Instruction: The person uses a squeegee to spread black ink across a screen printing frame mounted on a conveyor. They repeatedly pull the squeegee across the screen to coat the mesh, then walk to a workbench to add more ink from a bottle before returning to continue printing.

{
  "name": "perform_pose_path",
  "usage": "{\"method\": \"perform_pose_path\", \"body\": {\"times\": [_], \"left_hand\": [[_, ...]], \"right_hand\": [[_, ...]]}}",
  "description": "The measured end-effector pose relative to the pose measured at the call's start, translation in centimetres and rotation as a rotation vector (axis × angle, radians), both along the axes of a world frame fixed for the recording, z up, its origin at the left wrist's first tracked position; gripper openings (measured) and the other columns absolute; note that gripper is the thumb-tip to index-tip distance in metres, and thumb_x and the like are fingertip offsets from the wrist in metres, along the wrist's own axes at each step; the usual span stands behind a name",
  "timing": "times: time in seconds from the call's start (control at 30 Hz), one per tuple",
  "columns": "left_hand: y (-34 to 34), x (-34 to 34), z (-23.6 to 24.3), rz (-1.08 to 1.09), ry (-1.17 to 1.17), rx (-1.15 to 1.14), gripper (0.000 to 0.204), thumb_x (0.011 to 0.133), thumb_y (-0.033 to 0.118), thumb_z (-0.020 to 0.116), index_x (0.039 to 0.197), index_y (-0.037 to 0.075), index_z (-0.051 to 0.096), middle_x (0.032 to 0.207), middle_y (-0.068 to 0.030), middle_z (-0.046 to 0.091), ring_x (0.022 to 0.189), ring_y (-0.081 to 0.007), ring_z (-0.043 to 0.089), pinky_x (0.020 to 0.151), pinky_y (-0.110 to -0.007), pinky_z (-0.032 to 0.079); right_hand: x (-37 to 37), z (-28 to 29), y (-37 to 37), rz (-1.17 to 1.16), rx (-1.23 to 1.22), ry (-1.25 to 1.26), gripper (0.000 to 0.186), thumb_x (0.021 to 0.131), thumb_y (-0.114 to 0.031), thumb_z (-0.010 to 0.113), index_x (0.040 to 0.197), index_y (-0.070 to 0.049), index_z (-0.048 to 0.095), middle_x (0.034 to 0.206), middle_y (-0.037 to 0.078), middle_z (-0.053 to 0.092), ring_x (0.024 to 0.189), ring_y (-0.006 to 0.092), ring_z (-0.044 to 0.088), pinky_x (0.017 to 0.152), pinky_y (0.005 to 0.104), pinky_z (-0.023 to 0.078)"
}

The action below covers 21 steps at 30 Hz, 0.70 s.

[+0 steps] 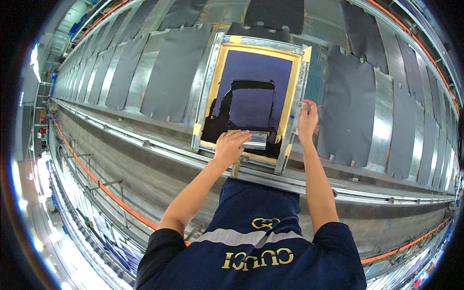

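**Two hands on one printing screen**

Head view: one metal-framed printing screen (209, 82) lying flat on a long table (145, 159), frame edged inside with yellow tape, mesh dark blue with a black ink patch in the middle and along the near edge. One squeegee (254, 140) with a silvery metal handle resting across the near part of the mesh, close to the frame's lower rail.

Left hand (229, 147) closed over the left end of the squeegee handle, fingers curled around it, knuckles up. Right hand (307, 120) pinched on the right rail of the frame, thumb and fingers clamped on the metal edge. Hands well apart, one on each thing; two bare forearms reaching up from the lower edge.

Dark grey fabric pieces (176, 72) laid side by side along the table: at least ten to the left of the screen, fading into the distance, and about seven to the right (350, 106). Exact count not tellable at the far ends. One orange line (106, 191) running below the table's near edge.
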<state>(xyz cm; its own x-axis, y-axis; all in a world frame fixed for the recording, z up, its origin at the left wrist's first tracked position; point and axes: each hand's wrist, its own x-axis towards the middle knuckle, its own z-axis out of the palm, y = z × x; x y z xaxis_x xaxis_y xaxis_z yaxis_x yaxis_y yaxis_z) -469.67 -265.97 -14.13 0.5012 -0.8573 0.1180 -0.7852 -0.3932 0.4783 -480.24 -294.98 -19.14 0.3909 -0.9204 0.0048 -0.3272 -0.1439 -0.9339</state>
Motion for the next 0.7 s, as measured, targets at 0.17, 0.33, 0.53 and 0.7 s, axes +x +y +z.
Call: {"method": "perform_pose_path", "body": {"times": [0.17,0.33,0.53,0.7], "left_hand": [[5.0,3.7,-1.3,0.044,-0.006,-0.047,0.051,0.072,-0.003,0.074,0.119,0.016,0.078,0.130,0.0003,0.074,0.121,-0.0242,0.068,0.098,-0.041,0.053],[8.2,4.1,-2.4,-0.109,-0.056,-0.038,0.052,0.073,-0.001,0.074,0.122,0.018,0.076,0.131,0.0012,0.074,0.120,-0.0256,0.068,0.099,-0.044,0.052],[0.4,10.4,-4.1,-0.034,-0.036,-0.102,0.038,0.079,-0.001,0.066,0.108,0.021,0.079,0.113,-0.0004,0.078,0.104,-0.0265,0.072,0.088,-0.048,0.056],[-9.6,18.7,-1.2,-0.008,0.005,0.092,0.034,0.081,0.008,0.067,0.109,0.022,0.081,0.101,-0.0095,0.078,0.093,-0.0328,0.074,0.082,-0.046,0.058]], "right_hand": [[3.7,-0.4,2.6,-0.019,-0.044,0.061,0.021,0.109,-0.024,0.056,0.114,-0.008,0.069,0.063,0.007,0.050,0.056,0.0169,0.044,0.057,0.0394,0.038],[4.5,-1.6,2.9,-0.085,-0.007,0.184,0.021,0.108,-0.025,0.056,0.115,-0.011,0.071,0.065,0.009,0.054,0.058,0.0197,0.049,0.060,0.0407,0.041],[4.8,-1.1,3.1,-0.103,0.041,0.204,0.019,0.107,-0.024,0.057,0.113,-0.012,0.071,0.066,0.010,0.058,0.060,0.0226,0.054,0.062,0.0423,0.044],[5.2,-0.6,3.3,-0.109,0.075,0.223,0.018,0.107,-0.023,0.057,0.113,-0.013,0.071,0.064,0.009,0.055,0.058,0.0206,0.052,0.061,0.0412,0.043]]}}
